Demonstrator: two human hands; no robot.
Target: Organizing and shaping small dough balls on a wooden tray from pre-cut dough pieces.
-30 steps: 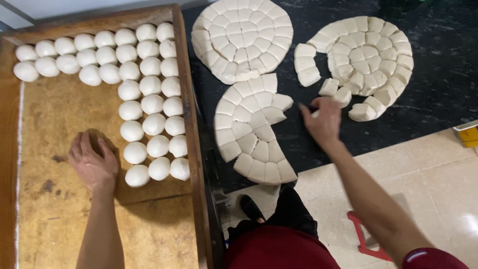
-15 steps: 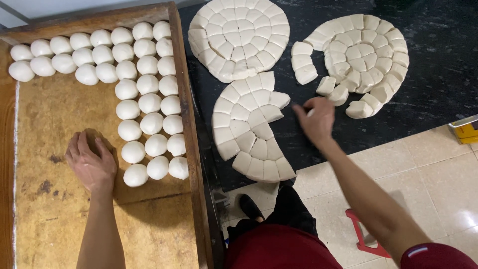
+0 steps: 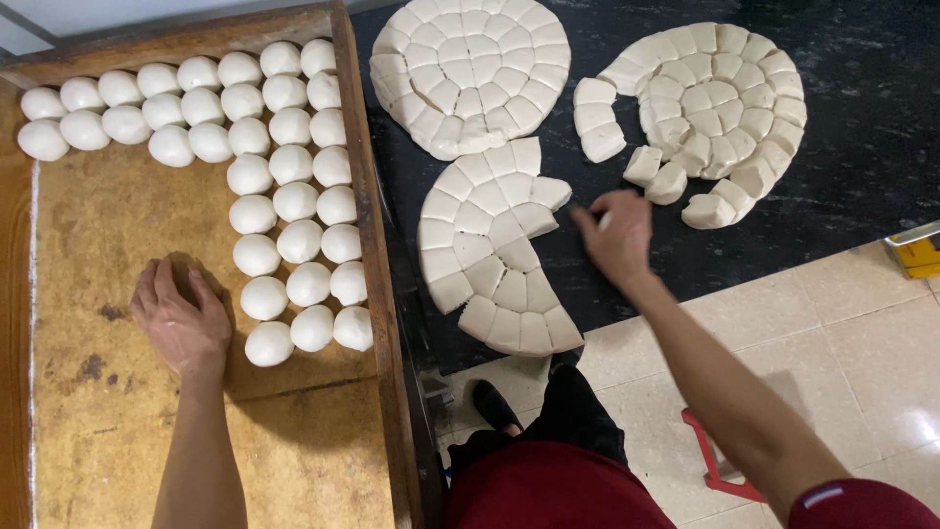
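Where scored, pale dough (image 3: 494, 257) (square-cut), matte

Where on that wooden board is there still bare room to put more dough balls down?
The wooden board is bare across its lower half, below the left hand, and in the pocket left of the dough balls. The top edge and right side are packed. On the black counter, bare room lies right of the cut dough rounds.

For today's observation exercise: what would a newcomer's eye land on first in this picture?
Probably the smooth white dough balls lined up in the wooden tray at left, where the left hand presses down. On the black counter, scored dough rounds fan out, the right hand hovering between them.
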